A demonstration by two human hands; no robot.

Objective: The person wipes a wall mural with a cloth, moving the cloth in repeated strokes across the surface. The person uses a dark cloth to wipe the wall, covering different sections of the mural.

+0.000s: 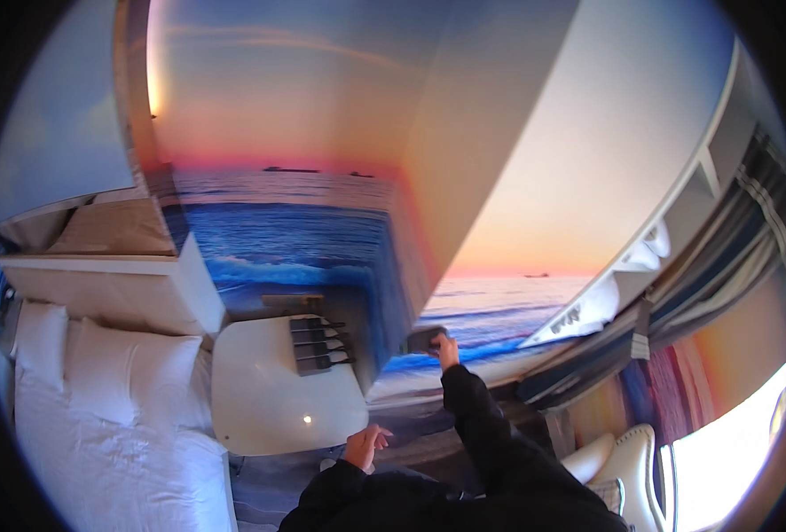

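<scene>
My right hand [447, 351] is stretched forward and grips a dark grey, flat rectangular object [425, 340] by its right side. The object is in front of the lower edge of a panel printed with a sunset seascape [499, 292]; whether it touches the panel, I cannot tell. Low down, near the front right corner of a white table [260, 386], my left hand [364, 447] hangs with fingers loosely bent and nothing visible in it. Several dark flat rectangular pieces with black straps or handles [312, 346] lie in a row on the table.
A bed with white bedding [120, 472] and pillows [133, 372] stands at the left of the table. Striped curtains [692, 299] hang at the right, above a cream studded chair [636, 459]. White shelves [606, 299] adjoin the seascape panel. A bright window [726, 459] is at lower right.
</scene>
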